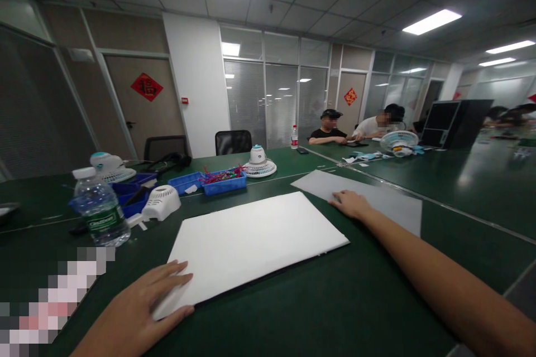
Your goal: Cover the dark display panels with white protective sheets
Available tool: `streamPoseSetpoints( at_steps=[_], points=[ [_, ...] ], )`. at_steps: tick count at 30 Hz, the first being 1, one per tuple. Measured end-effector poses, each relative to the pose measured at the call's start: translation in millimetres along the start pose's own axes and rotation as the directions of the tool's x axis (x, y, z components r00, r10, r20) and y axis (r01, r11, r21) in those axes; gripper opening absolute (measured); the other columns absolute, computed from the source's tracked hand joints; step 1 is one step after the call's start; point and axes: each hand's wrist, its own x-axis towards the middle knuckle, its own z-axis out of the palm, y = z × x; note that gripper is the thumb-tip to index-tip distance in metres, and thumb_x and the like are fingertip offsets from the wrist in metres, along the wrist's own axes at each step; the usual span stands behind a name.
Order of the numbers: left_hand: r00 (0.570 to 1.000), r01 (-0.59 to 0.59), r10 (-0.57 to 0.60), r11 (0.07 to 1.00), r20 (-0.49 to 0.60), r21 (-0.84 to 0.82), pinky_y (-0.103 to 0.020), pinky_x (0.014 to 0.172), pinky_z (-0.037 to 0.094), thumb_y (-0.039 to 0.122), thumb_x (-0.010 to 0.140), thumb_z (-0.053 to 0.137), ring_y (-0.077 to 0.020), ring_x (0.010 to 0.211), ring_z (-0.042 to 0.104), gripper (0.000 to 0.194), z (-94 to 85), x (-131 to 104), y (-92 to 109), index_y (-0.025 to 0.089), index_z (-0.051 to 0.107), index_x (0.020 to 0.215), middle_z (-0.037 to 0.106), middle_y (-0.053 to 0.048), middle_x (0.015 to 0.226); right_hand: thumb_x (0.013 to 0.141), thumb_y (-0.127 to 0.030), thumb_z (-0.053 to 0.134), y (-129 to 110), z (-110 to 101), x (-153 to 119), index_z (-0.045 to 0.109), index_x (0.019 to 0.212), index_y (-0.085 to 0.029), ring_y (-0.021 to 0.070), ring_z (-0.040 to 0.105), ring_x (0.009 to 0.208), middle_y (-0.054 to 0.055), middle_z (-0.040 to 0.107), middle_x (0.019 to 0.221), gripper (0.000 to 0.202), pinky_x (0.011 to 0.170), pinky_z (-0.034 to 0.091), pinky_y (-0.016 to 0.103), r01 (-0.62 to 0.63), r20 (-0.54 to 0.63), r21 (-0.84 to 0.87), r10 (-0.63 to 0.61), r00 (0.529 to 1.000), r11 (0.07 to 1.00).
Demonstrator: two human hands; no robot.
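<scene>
A white rectangular board (255,245) lies on the green table in front of me. At its near left corner rests my left hand (144,301), fingers spread over the edge and the thumb along the near side. To the right and farther back, a translucent greyish sheet (389,206) lies flat on the table. My right hand (350,203) is on the left part of this sheet, palm down with the fingers stretched out. A gap of table separates my right hand from the white board.
A water bottle (103,209), a white plastic housing (161,202), blue trays (226,181) with wires and a white fan part (258,163) stand beyond the board. Two people sit across the table near a black computer case (454,122).
</scene>
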Motion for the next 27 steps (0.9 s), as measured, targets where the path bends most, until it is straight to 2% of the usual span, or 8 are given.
streamPoseSetpoints(
  at_steps=[10,14,16,19,22,24,27],
  points=[
    [1.000,-0.006,0.006,1.000,-0.010,-0.007,-0.047,0.108,0.050,0.066,0.079,0.067,-0.0294,0.129,0.061,0.054,0.4,0.4,1.1,0.045,0.066,0.129,0.062,0.003,0.144,0.096,-0.039,0.061,-22.5,-12.3,-13.0,0.059,0.127,-0.018,0.0223,0.063,0.107,0.009,0.061,0.127,0.038,0.090,0.055,0.044,-0.008,-0.072,0.005,0.008,0.997,1.000],
    [1.000,0.005,-0.006,1.000,-0.011,-0.031,-0.048,0.109,0.049,0.065,0.079,0.067,-0.0296,0.131,0.059,0.055,1.2,0.2,-1.6,0.044,0.065,0.130,0.061,0.003,0.144,0.097,-0.039,0.059,-35.5,-33.2,-25.9,0.060,0.124,-0.016,0.0222,0.064,0.104,0.011,0.064,0.122,0.036,0.090,0.055,0.044,-0.010,-0.198,0.060,0.021,0.980,0.998],
    [1.000,0.014,-0.014,0.999,-0.008,-0.050,-0.048,0.109,0.048,0.064,0.080,0.067,-0.0297,0.131,0.059,0.054,0.1,-0.4,-1.7,0.044,0.065,0.130,0.061,0.002,0.145,0.102,-0.034,0.048,-47.4,-46.4,-33.7,0.060,0.127,-0.012,0.0248,0.065,0.107,0.015,0.066,0.119,0.034,0.095,0.051,0.047,0.071,-0.282,0.089,-0.044,0.958,0.994],
    [0.999,0.039,-0.038,0.997,0.020,-0.068,-0.049,0.110,0.048,0.064,0.080,0.066,-0.0298,0.132,0.058,0.053,-4.7,-1.2,2.9,0.045,0.065,0.129,0.060,0.003,0.146,0.105,-0.028,0.036,-76.2,-62.2,-49.2,0.056,0.136,-0.014,0.0253,0.061,0.119,0.017,0.066,0.127,0.039,0.105,0.043,0.044,0.326,-0.363,0.110,-0.267,0.893,0.939],
    [0.997,0.073,-0.072,0.993,0.014,-0.091,-0.048,0.111,0.047,0.065,0.077,0.068,-0.0315,0.131,0.059,0.052,-11.8,-1.4,12.7,0.041,0.070,0.124,0.063,0.002,0.143,0.104,-0.030,0.042,-113.8,-70.2,-70.9,0.056,0.139,-0.024,0.0197,0.059,0.122,0.007,0.065,0.135,0.038,0.107,0.042,0.037,0.576,-0.370,0.116,-0.503,0.781,0.809],
    [0.990,0.132,-0.137,0.984,-0.035,-0.122,-0.045,0.108,0.050,0.066,0.074,0.069,-0.0322,0.126,0.063,0.062,-15.4,-1.6,19.3,0.034,0.068,0.128,0.066,-0.002,0.139,0.103,-0.030,0.045,-137.8,-73.3,-88.2,0.059,0.135,-0.026,0.0195,0.062,0.118,0.005,0.068,0.131,0.036,0.104,0.044,0.037,0.705,-0.350,0.136,-0.632,0.692,0.696],
    [0.970,0.216,-0.230,0.962,-0.076,-0.165,-0.042,0.102,0.055,0.068,0.070,0.071,-0.0326,0.123,0.064,0.084,-16.7,-2.4,24.6,0.025,0.054,0.141,0.058,-0.009,0.147,0.103,-0.035,0.045,-163.3,-77.7,-112.7,0.062,0.131,-0.021,0.0235,0.065,0.112,0.009,0.071,0.123,0.036,0.100,0.045,0.042,0.821,-0.275,0.208,-0.773,0.571,0.532]
  ],
)
